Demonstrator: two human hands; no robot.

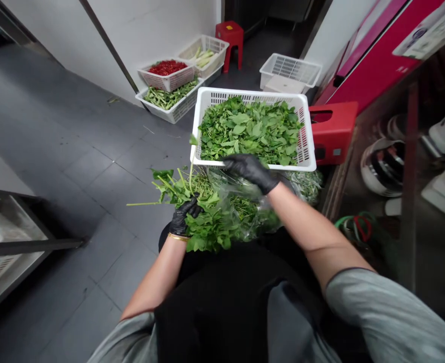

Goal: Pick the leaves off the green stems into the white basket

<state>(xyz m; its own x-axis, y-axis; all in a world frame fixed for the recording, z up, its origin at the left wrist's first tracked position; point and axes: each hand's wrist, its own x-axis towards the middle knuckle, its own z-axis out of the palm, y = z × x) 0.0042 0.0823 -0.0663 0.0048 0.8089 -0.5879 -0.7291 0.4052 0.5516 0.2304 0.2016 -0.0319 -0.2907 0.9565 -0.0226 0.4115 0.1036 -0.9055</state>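
Observation:
My left hand (186,214), in a black glove with a gold bracelet at the wrist, is closed around a bunch of leafy green stems (210,229). Pale stem ends stick out to the left and upward from it. My right hand (248,171), also black-gloved, is over the front rim of a white plastic basket (310,143). Its fingers are blurred and partly turned away, so whether they hold anything is unclear. Loose green leaves (250,126) fill the basket. Beneath my hands lies a clear plastic bag (258,201) with more greens and stems.
A red stool (333,131) stands at the basket's right. Farther back are baskets of red chillies (167,67), green pods (169,96) and pale vegetables (205,58). Another red stool (230,38) and a white basket (290,70) stand behind. Metal shelving (29,247) flanks the left.

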